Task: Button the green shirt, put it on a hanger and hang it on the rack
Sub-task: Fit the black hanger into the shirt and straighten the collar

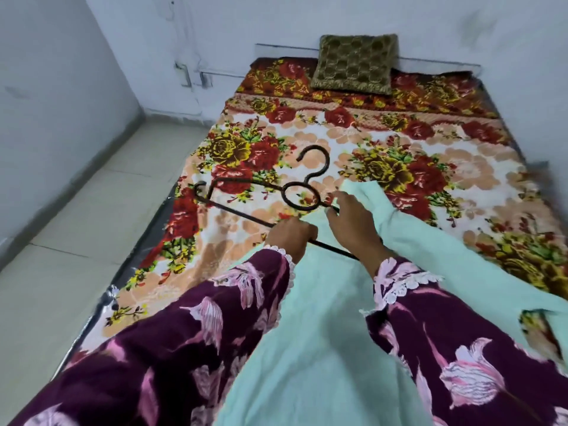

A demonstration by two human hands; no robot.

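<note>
Here: one bed [353,133] under a floral blanket, pale walls behind, tiled floor [76,226] at left. One cushion [353,64] at far end. One green shirt [322,333] spread near-right. One dark hanger [246,192]: left hand [290,238] grip closed on its lower bar, right hand [353,222] grip pinching its shoulder arm over the shirt.

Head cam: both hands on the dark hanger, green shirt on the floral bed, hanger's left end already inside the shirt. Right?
Not quite. In the head view the hanger has its left end bare over the floral bed; it is the right end that disappears into the green shirt. The rest holds: left hand and right hand both grip the hanger.
</note>
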